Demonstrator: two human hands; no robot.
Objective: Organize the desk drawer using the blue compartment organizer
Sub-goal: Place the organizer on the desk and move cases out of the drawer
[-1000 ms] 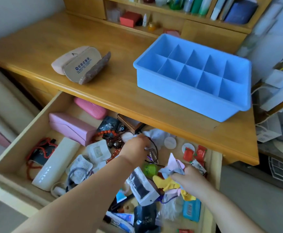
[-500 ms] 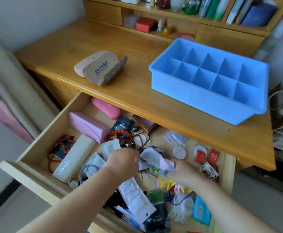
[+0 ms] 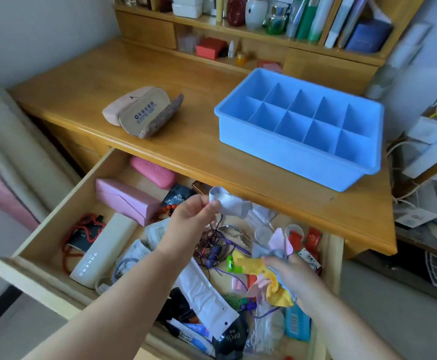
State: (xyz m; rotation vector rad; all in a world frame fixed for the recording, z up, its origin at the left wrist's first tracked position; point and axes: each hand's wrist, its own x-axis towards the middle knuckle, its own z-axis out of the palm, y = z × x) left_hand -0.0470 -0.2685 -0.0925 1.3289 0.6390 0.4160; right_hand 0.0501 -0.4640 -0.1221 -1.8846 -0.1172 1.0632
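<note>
The blue compartment organizer point(image 3: 300, 131) sits on the counter point(image 3: 186, 149), every cell seemingly bare, above the open, cluttered drawer point(image 3: 56, 211). The left hand point(image 3: 188, 216) pinches a pale grey cloth point(image 3: 229, 202) lifted over the drawer; the right hand point(image 3: 290, 276) clutches a bunch of yellow, pink and grey cloths point(image 3: 269, 271). Sorting looks barely begun, and next each cloth likely needs carrying up into a cell.
</note>
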